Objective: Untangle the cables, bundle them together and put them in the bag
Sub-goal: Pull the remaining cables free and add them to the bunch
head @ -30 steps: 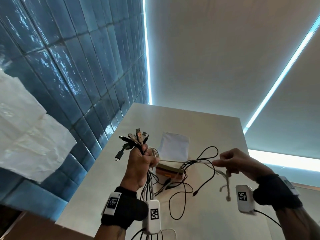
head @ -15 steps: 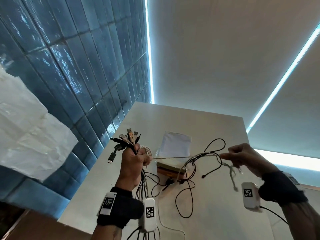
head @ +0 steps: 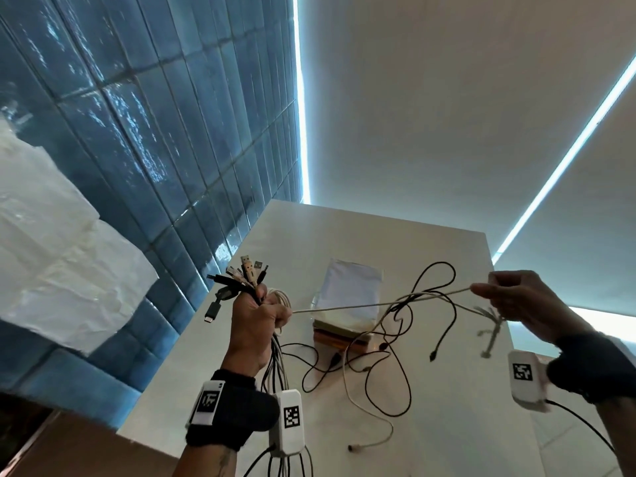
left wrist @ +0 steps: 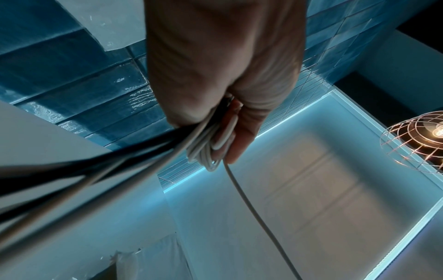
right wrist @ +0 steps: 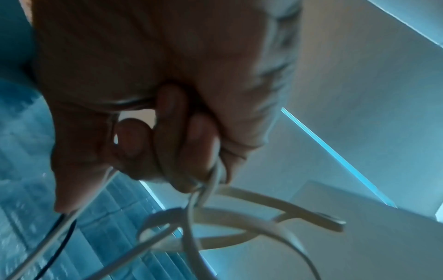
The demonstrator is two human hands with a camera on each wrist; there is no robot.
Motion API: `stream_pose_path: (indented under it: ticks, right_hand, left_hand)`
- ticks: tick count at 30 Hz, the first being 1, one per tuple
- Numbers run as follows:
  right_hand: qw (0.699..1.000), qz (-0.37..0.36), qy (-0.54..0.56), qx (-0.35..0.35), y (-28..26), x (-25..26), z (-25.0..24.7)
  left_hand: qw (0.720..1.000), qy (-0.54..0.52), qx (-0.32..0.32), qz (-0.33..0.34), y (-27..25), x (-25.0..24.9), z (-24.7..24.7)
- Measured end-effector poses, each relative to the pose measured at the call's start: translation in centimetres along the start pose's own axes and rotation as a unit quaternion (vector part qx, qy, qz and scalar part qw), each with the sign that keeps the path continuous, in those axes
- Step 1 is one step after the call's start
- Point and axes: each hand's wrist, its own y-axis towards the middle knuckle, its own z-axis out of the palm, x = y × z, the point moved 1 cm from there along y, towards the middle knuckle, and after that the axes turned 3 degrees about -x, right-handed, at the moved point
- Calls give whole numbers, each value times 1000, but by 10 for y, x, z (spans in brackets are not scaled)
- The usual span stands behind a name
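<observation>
My left hand (head: 258,313) is raised above the table and grips a bundle of black and white cables (head: 245,277), their plugs fanning out above the fist. In the left wrist view the left hand (left wrist: 223,106) is closed round white loops (left wrist: 206,149). A white cable (head: 371,305) runs taut from that fist to my right hand (head: 512,299), which pinches it at the right. In the right wrist view the right hand (right wrist: 167,132) holds white loops (right wrist: 239,223). Black cables (head: 409,339) hang tangled over the taut cable. A pale bag (head: 349,289) lies on the table behind.
The white table (head: 457,425) runs along a blue tiled wall (head: 144,139) at the left. The bag lies on flat brown and orange items (head: 339,333). Loose cable ends (head: 354,447) trail near the front. Crumpled white plastic (head: 51,263) hangs at far left.
My right hand has drawn the white cable out to the right, so it is now stretched straight between both hands. The left hand has stayed in place with its bundle.
</observation>
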Motion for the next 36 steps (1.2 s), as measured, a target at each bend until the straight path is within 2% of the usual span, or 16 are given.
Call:
stream_pose_path:
  ticks: [4, 10, 14, 16, 18, 20, 23, 28, 31, 34, 36]
  right_hand:
    - [992, -26, -126, -10, 1, 11, -1]
    - [995, -55, -84, -23, -2, 24, -7]
    - [979, -55, -195, -14, 5, 29, -17]
    - [984, -72, -163, -29, 6, 34, -26]
    - [993, -87, -68, -42, 3, 39, -36]
    - [996, -83, 29, -28, 1, 45, -46]
    - [992, -84, 99, -12, 1, 56, -57]
    - [989, -118, 83, -37, -2, 75, -67]
    - [986, -127, 104, 4, -5, 82, -44]
    - [993, -111, 30, 37, -4, 73, -8]
    - [990, -107, 15, 95, -3, 63, 16]
  left_hand:
    - [1000, 7, -5, 2, -1, 0, -1]
    - [1000, 24, -13, 4, -1, 2, -4]
    - [999, 44, -18, 12, 1, 6, -7]
    - [998, 60, -25, 14, 3, 9, -8]
    - [996, 75, -38, 16, 4, 10, -12]
    - [995, 88, -48, 20, 4, 10, -15]
    - [989, 131, -65, 32, 5, 14, -13]
    - [972, 212, -83, 53, 5, 18, -13]
    - [972, 222, -59, 49, 0, 19, -7]
    - [977, 211, -13, 33, -4, 18, 2]
    - [982, 189, 17, 25, -9, 15, 9]
